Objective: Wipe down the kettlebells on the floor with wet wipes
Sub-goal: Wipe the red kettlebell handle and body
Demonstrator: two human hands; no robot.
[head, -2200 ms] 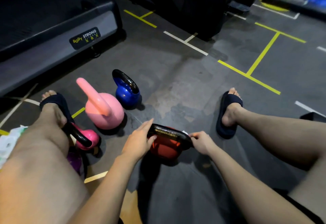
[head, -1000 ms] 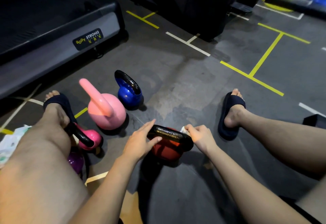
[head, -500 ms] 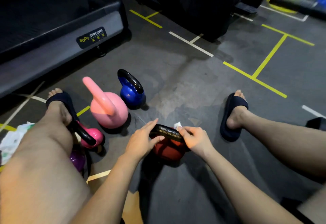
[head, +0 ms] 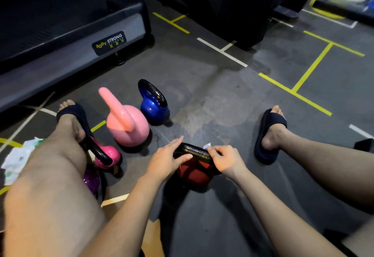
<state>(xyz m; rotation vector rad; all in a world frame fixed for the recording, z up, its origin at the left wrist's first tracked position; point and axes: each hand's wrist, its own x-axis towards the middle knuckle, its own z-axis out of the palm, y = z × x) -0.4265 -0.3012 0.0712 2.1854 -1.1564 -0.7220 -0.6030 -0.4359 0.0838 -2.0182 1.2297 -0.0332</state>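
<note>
A red kettlebell (head: 193, 172) with a black handle (head: 195, 151) stands on the floor between my legs. My left hand (head: 165, 160) rests on the handle's left end, fingers straight, thumb under it. My right hand (head: 225, 158) pinches a white wet wipe (head: 206, 146) against the handle's right part. Farther left stand a light pink kettlebell (head: 129, 124), a blue kettlebell (head: 154, 108), a magenta kettlebell (head: 108, 154) and a purple kettlebell (head: 91, 180), the last partly hidden by my left leg.
A pack of wipes (head: 19, 156) lies at the far left behind my left leg. A treadmill base (head: 70, 42) runs along the back left, dark machines (head: 232, 6) stand behind. My feet in dark slides (head: 270, 135) flank the kettlebells on the taped grey floor.
My right hand with the wipe has slid left along the red kettlebell's handle, from its right end toward the middle. My left hand stays on the left end.
</note>
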